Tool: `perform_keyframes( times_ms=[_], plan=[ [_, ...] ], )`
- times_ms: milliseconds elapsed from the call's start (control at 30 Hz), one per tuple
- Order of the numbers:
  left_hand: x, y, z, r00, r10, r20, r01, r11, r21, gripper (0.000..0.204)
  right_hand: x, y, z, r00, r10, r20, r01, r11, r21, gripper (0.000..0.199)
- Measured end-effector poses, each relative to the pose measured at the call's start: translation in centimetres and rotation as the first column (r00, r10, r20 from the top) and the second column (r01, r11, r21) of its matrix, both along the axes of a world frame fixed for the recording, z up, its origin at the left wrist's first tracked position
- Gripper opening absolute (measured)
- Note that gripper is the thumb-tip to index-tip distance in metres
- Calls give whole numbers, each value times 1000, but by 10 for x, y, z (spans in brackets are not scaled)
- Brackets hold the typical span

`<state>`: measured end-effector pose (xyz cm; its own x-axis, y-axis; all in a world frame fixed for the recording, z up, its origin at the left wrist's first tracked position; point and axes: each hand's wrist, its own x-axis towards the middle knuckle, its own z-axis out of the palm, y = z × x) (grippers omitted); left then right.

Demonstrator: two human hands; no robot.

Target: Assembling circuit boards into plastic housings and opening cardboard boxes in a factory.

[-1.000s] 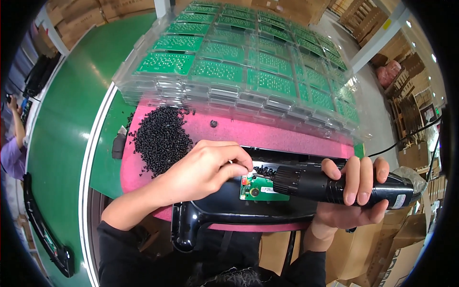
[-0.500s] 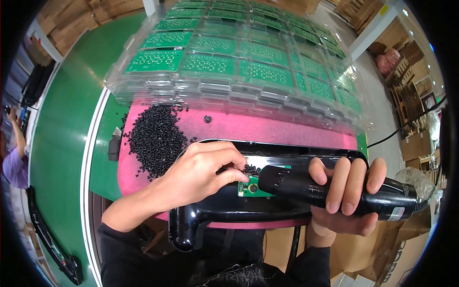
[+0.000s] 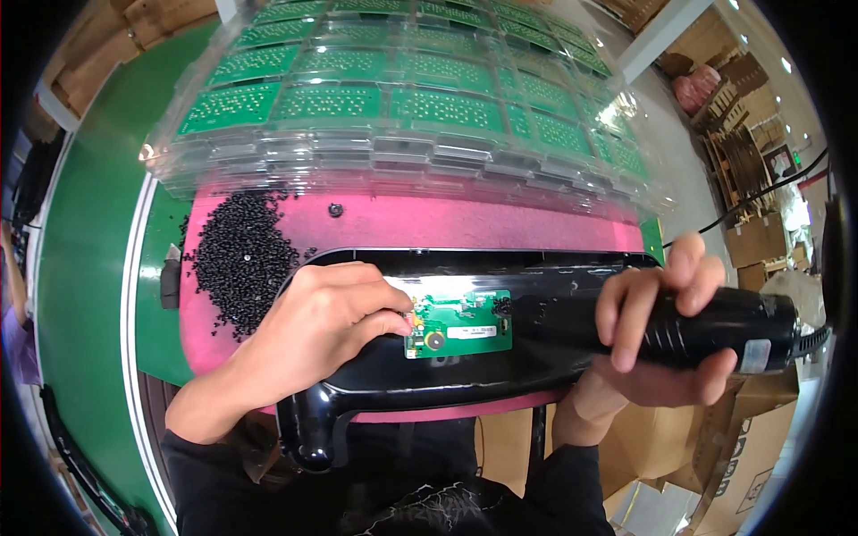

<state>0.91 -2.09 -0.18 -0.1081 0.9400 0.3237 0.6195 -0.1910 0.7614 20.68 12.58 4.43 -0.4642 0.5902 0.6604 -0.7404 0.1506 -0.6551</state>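
My right hand is wrapped round a black electric screwdriver, held nearly level with its nose to the left. A small cluster of black screws shows at that nose, over the right edge of a green circuit board. The board lies in a glossy black plastic housing with a rounded handle-like end at the lower left. At the board's left edge, my left hand is closed in a pinch; what its fingertips hold, if anything, is hidden.
A heap of small black screws lies on the pink mat, with a small round black part nearby. Behind them stand stacked clear trays of green boards. Cardboard boxes stand at lower right.
The screwdriver has drawn back to the right, uncovering most of the board. My left hand has moved to the board's left edge. The whole view has shifted, so the scene sits further left.
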Motion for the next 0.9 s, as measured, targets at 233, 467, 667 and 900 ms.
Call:
perform_keyframes(
  times_ms=[233, 467, 667, 900],
  plan=[
    [4, 5, 4, 988, -88, -125, 79, 994, -77, 15, -3, 8, -3, 965, -142, 220, 134, 990, 47, 45],
    [6, 6, -3, 938, -253, -238, 255, 967, -25, 18, -5, 6, -5, 956, -125, 265, 120, 992, 35, 44],
    [7, 5, -3, 943, -242, -230, 225, 969, -98, 16, -11, 1, -4, 921, -227, 316, 214, 974, 76, 43],
    [9, 3, 0, 955, -205, -216, 166, 969, -183, 16, -10, 2, -4, 934, -59, 353, 56, 998, 21, 44]
  ],
)
